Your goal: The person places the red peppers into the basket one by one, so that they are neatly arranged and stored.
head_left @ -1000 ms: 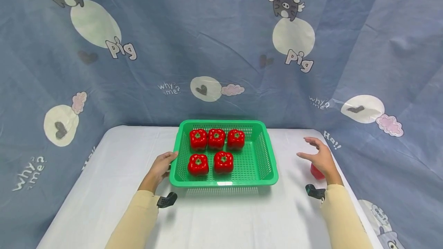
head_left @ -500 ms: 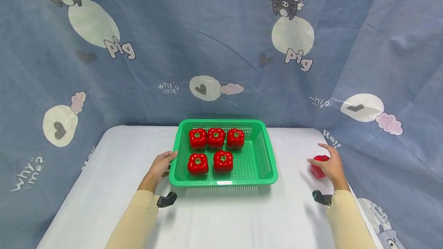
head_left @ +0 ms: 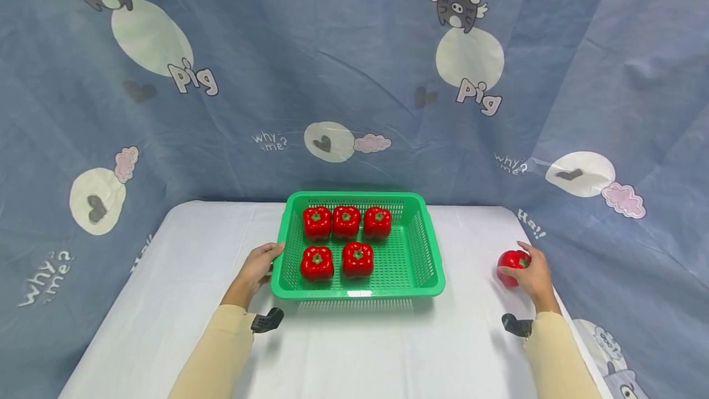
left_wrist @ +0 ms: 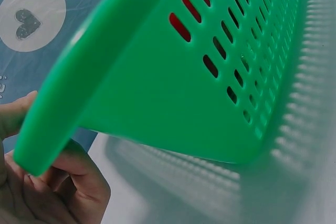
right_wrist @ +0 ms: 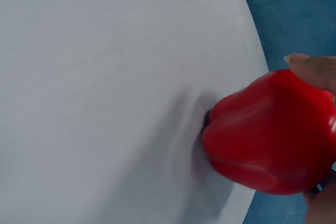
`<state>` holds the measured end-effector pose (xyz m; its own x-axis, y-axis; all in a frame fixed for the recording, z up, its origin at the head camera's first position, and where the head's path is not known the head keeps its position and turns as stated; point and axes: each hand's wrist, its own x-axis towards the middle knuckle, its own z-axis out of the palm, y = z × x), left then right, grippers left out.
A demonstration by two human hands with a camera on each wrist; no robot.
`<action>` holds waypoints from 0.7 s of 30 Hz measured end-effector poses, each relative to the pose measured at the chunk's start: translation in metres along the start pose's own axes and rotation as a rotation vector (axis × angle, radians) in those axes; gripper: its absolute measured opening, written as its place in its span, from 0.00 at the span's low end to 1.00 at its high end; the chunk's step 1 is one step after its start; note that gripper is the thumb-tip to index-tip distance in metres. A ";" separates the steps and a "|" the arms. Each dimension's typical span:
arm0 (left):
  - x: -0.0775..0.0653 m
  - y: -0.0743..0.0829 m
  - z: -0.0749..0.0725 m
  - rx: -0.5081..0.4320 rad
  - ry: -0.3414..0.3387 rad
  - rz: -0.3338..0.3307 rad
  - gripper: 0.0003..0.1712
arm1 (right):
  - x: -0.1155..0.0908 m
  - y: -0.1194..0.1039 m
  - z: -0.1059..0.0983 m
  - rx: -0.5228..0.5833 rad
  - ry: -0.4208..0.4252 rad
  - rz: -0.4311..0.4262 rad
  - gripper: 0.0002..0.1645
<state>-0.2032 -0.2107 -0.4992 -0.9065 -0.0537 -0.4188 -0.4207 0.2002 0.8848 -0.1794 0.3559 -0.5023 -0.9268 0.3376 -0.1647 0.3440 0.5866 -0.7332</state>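
My left hand (head_left: pixel 260 263) grips the left rim of a green plastic basket (head_left: pixel 360 294); in the left wrist view its fingers (left_wrist: pixel 79 174) curl under the rim. Several red bell peppers stand stem up in the basket: three in the back row, including the middle one (head_left: pixel 346 221), and two in front, including one (head_left: pixel 357 260). Off to the right, my right hand (head_left: pixel 536 274) holds another red bell pepper (head_left: pixel 507 258) at the white table's right side. The right wrist view shows digits on two opposite sides of that pepper (right_wrist: pixel 268 135).
A white table (head_left: pixel 354 350) carries everything. Its right edge runs close beside the right hand. Blue patterned cloth (head_left: pixel 354 79) hangs behind and at both sides. The right part of the basket floor (head_left: pixel 396 263) is bare.
My right hand has moved right and down to the lone bell pepper, and its fingers have drawn in around it. The left hand and the basket have stayed in place.
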 end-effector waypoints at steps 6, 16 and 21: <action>0.000 0.000 0.000 0.013 0.006 0.013 0.26 | -0.003 0.005 0.002 -0.002 -0.011 0.018 0.45; 0.000 -0.001 0.001 0.028 0.009 0.015 0.27 | -0.005 0.007 0.004 0.013 -0.024 0.037 0.44; 0.000 -0.001 0.001 0.022 0.005 0.013 0.27 | -0.006 0.006 0.004 0.011 -0.021 0.051 0.48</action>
<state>-0.2023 -0.2100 -0.5006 -0.9120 -0.0561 -0.4064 -0.4082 0.2220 0.8855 -0.1729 0.3547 -0.5084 -0.9113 0.3508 -0.2156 0.3888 0.5608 -0.7310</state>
